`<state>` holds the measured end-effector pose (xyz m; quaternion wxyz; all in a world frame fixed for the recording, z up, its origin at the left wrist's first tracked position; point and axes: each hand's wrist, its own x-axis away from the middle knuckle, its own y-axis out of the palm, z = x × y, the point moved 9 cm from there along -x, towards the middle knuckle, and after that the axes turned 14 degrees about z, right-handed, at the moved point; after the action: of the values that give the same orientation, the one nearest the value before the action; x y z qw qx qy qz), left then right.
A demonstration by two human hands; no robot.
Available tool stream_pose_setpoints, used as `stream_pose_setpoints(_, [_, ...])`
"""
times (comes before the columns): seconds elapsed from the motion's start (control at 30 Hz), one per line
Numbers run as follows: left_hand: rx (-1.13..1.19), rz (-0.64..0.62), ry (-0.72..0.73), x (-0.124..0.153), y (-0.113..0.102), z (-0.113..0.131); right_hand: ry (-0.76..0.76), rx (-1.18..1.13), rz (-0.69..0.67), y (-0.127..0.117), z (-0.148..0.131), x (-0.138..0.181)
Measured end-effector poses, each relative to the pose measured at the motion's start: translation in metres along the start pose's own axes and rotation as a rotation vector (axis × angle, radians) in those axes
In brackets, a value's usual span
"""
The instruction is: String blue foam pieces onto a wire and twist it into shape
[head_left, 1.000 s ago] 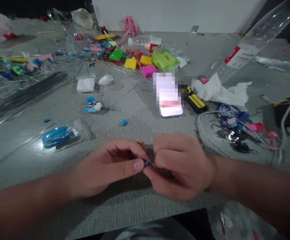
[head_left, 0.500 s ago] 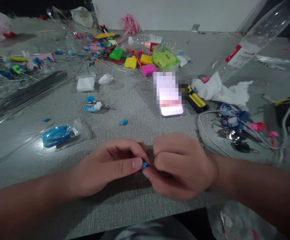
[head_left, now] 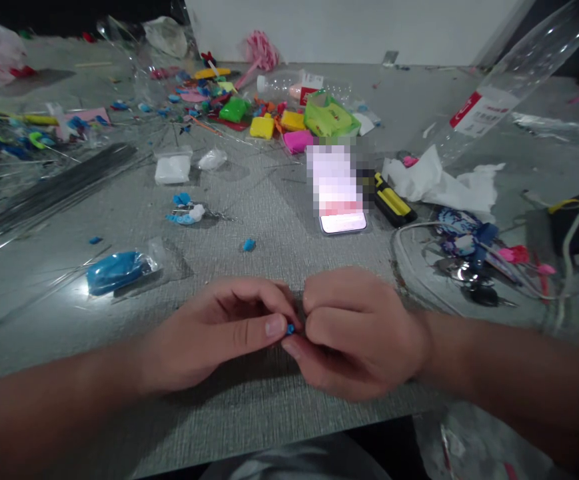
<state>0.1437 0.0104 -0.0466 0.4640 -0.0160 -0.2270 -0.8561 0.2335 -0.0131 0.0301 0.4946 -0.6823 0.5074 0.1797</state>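
Note:
A tiny piece of blue clay [head_left: 290, 329] is pinched between the thumb and forefinger of my left hand [head_left: 224, 333]. My right hand [head_left: 362, 333] is curled closed right beside it, its thumb tip by the blue piece; whatever its fingers grip is hidden. Beyond my hands a small blue lump [head_left: 248, 245] lies on the grey table [head_left: 279, 213]. To the left is a larger block of blue clay [head_left: 116, 272] in clear wrapping. Farther back sits a blue and white clay piece [head_left: 188, 210] with thin wires.
A lit phone [head_left: 343, 223] lies ahead, beside a yellow-and-black tool [head_left: 393, 200]. Crumpled tissue [head_left: 449, 177], keys [head_left: 482, 290] and a cable are on the right. A bundle of wires [head_left: 64, 177] lies left, coloured clay packs [head_left: 262, 125] at the back, and a leaning plastic bottle [head_left: 529, 73] back right.
Both hands stay together in nearly the same place. My right hand has shifted very slightly left, and a little less of the blue piece shows between the fingers.

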Motion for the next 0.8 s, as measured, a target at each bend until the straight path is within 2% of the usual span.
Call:
stream_pose_setpoints(0.3, [-0.086, -0.045, 0.022, 0.002, -0.002, 0.004, 0.05, -0.032, 0.0, -0.003, 0.001, 0.0])
stream_pose_setpoints(0.47, [-0.123, -0.097, 0.066, 0.004, 0.001, 0.007, 0.074, -0.082, -0.023, -0.001, 0.005, 0.001])
stream_pose_setpoints(0.6, [-0.19, -0.08, 0.139, 0.002, -0.004, 0.014, 0.068, -0.13, -0.038, 0.0, 0.006, 0.002])
stream_pose_setpoints(0.7, [-0.378, -0.069, 0.261, -0.001, -0.008, 0.026, 0.098, -0.15, -0.013, -0.003, 0.009, 0.002])
stream_pose_setpoints(0.8, [-0.795, -0.063, 0.478, -0.004, -0.012, 0.036, 0.161, -0.145, 0.007, -0.006, 0.016, 0.002])
